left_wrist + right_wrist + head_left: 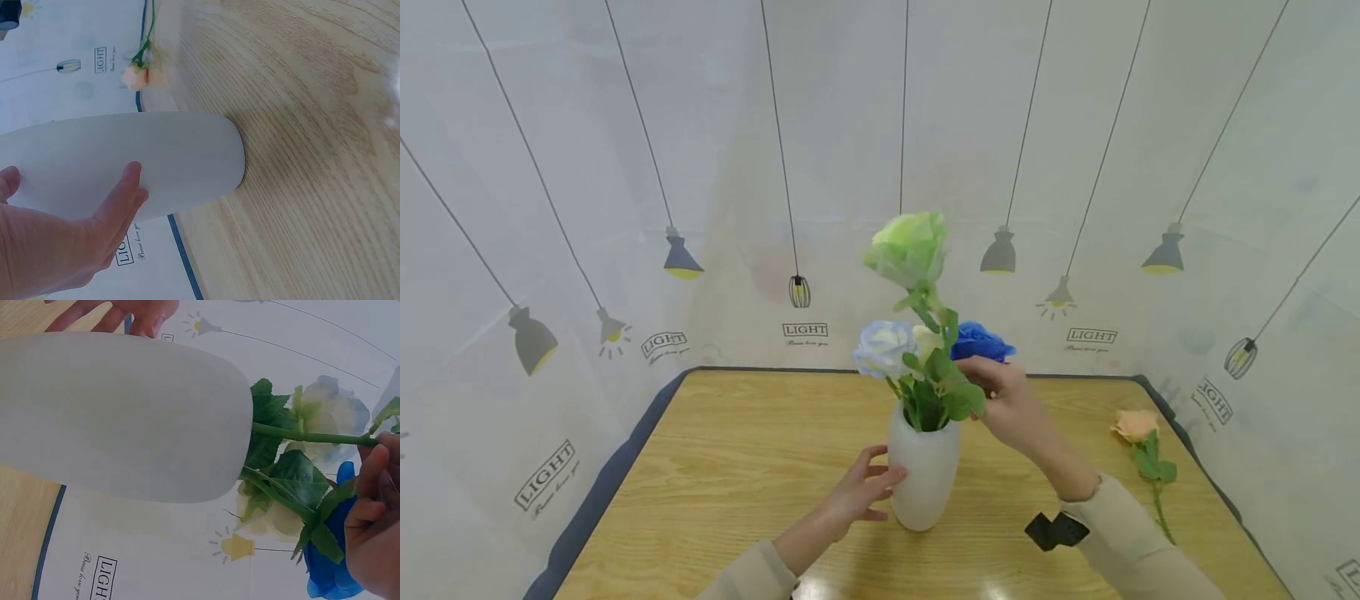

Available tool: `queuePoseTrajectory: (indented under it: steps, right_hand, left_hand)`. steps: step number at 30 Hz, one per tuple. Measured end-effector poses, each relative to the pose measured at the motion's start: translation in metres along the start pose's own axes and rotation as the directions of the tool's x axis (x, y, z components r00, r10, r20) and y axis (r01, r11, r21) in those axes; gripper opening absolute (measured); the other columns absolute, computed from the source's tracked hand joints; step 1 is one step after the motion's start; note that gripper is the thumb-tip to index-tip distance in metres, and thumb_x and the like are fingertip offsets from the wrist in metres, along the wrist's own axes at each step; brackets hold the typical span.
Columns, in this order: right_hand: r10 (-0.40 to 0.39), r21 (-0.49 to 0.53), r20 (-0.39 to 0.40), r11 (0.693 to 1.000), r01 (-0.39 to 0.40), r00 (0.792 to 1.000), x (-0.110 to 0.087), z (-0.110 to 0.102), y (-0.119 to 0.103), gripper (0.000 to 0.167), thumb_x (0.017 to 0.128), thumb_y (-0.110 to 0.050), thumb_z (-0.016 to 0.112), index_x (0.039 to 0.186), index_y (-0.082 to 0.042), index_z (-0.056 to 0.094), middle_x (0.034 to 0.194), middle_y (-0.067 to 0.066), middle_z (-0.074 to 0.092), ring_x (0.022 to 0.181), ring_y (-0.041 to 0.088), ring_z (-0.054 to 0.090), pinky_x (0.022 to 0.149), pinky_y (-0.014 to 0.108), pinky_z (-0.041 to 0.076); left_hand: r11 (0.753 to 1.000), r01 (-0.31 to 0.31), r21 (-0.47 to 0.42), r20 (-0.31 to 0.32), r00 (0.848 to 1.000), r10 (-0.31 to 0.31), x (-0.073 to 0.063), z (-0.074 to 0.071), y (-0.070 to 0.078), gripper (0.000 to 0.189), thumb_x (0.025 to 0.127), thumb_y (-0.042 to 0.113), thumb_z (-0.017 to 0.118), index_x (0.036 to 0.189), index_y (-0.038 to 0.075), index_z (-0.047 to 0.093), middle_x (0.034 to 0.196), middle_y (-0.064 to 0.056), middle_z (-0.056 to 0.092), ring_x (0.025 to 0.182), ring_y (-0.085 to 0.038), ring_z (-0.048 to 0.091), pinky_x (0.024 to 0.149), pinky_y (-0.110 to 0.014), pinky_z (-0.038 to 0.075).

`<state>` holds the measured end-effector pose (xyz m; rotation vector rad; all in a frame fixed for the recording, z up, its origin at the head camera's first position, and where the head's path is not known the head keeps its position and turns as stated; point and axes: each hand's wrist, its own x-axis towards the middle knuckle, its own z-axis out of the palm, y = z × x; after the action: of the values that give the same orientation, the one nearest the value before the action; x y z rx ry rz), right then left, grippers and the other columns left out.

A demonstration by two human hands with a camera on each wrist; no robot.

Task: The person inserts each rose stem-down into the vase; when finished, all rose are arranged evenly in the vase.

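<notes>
A white vase [925, 483] stands upright on the wooden table. Against its left side rests my left hand [857, 496], fingers spread and fingertips touching the wall. My right hand [1011, 404] is above the rim on the right, pinching the green stem [312, 437] of a flower that runs down into the vase mouth. This is the tall light green rose [910, 250], rising above the others. A pale blue rose [886, 348], a partly hidden cream rose [927, 342] and a deep blue rose [981, 342] stand in the vase, the last one right behind my right hand.
A peach rose [1137, 425] with leaves and a stem lies on the table [737, 467] at the right. Behind the table hangs a pale curtain [835, 167] printed with lamps. A black device [1056, 531] sits at my right wrist.
</notes>
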<state>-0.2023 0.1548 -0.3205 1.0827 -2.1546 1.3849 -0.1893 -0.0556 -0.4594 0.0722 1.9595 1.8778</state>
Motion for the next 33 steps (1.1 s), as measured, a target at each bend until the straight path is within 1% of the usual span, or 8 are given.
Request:
queuePoseTrajectory:
  steps: [5, 10, 14, 18, 22, 25, 28, 33]
  right_hand:
    - [0.019, -0.107, 0.079, 0.994, -0.01, 0.997, -0.008, 0.01, 0.023, 0.025, 0.078, 0.011, 0.057, 0.099, -0.002, 0.063, 0.078, 0.001, 0.06, 0.051, 0.006, 0.044, 0.042, 0.023, 0.039]
    - [-0.016, -0.169, 0.128, 0.985, 0.037, 0.992, -0.011, 0.019, 0.034, 0.03, 0.074, 0.015, 0.055, 0.098, -0.001, 0.063, 0.086, 0.002, 0.062, 0.058, 0.007, 0.046, 0.048, 0.022, 0.04]
    - [-0.044, -0.197, 0.159, 0.977, 0.076, 0.986, -0.012, 0.026, 0.039, 0.026, 0.074, 0.013, 0.057, 0.094, -0.001, 0.065, 0.081, 0.002, 0.063, 0.057, 0.005, 0.046, 0.049, 0.021, 0.041]
    - [-0.078, -0.263, 0.193, 0.956, 0.128, 0.978, -0.014, 0.033, 0.042, 0.012, 0.078, -0.001, 0.064, 0.09, -0.003, 0.066, 0.078, 0.002, 0.064, 0.058, 0.002, 0.051, 0.051, 0.017, 0.043]
    - [-0.077, -0.308, 0.211, 0.941, 0.141, 0.975, -0.016, 0.035, 0.043, 0.01, 0.079, -0.006, 0.066, 0.089, -0.005, 0.067, 0.076, 0.001, 0.064, 0.057, 0.0, 0.052, 0.05, 0.016, 0.043]
    - [-0.052, -0.309, 0.21, 0.944, 0.116, 0.976, -0.017, 0.035, 0.043, 0.01, 0.079, -0.005, 0.066, 0.088, -0.005, 0.067, 0.076, 0.001, 0.064, 0.057, 0.0, 0.052, 0.051, 0.016, 0.043]
    - [-0.051, -0.263, 0.187, 0.96, 0.1, 0.981, -0.017, 0.034, 0.042, 0.01, 0.08, -0.004, 0.064, 0.089, -0.004, 0.068, 0.076, 0.002, 0.064, 0.056, 0.001, 0.051, 0.05, 0.017, 0.043]
    - [-0.137, -0.141, 0.035, 0.98, 0.14, 0.99, -0.007, 0.028, 0.014, 0.015, 0.076, 0.009, 0.062, 0.088, 0.002, 0.065, 0.069, 0.004, 0.058, 0.049, 0.006, 0.043, 0.042, 0.022, 0.037]
  left_hand:
    - [1.0, 0.008, 0.004, -0.01, 1.0, -0.008, 0.001, 0.0, -0.001, 0.077, 0.079, 0.043, 0.062, 0.134, 0.005, 0.025, 0.125, -0.025, 0.037, 0.108, -0.046, 0.041, 0.07, -0.047, 0.047]
    - [1.0, 0.004, 0.001, -0.005, 1.0, -0.004, 0.002, 0.0, -0.002, 0.077, 0.08, 0.043, 0.062, 0.135, 0.005, 0.024, 0.126, -0.026, 0.035, 0.109, -0.047, 0.04, 0.071, -0.047, 0.047]
    - [1.0, -0.006, 0.0, 0.005, 1.0, 0.006, 0.001, -0.001, -0.003, 0.076, 0.081, 0.043, 0.061, 0.135, 0.006, 0.023, 0.126, -0.027, 0.034, 0.109, -0.048, 0.039, 0.071, -0.048, 0.047]
    - [1.0, -0.011, 0.001, 0.01, 1.0, 0.011, 0.001, -0.001, -0.003, 0.075, 0.081, 0.043, 0.061, 0.135, 0.006, 0.023, 0.126, -0.026, 0.035, 0.108, -0.048, 0.039, 0.071, -0.047, 0.047]
    - [1.0, -0.014, -0.001, 0.014, 1.0, 0.014, 0.0, -0.001, -0.001, 0.075, 0.081, 0.043, 0.06, 0.134, 0.005, 0.023, 0.126, -0.027, 0.034, 0.108, -0.048, 0.039, 0.071, -0.047, 0.047]
    - [1.0, -0.019, 0.0, 0.018, 1.0, 0.019, -0.001, 0.0, 0.0, 0.074, 0.082, 0.042, 0.06, 0.134, 0.005, 0.023, 0.126, -0.028, 0.034, 0.108, -0.049, 0.039, 0.071, -0.048, 0.046]
    - [1.0, -0.016, -0.001, 0.022, 1.0, 0.016, -0.002, 0.0, 0.0, 0.074, 0.082, 0.042, 0.059, 0.134, 0.004, 0.023, 0.126, -0.028, 0.033, 0.109, -0.049, 0.038, 0.072, -0.049, 0.046]
    - [1.0, -0.009, -0.003, 0.017, 1.0, 0.009, -0.002, 0.0, 0.001, 0.076, 0.081, 0.043, 0.06, 0.135, 0.005, 0.022, 0.127, -0.028, 0.032, 0.109, -0.049, 0.037, 0.072, -0.049, 0.046]
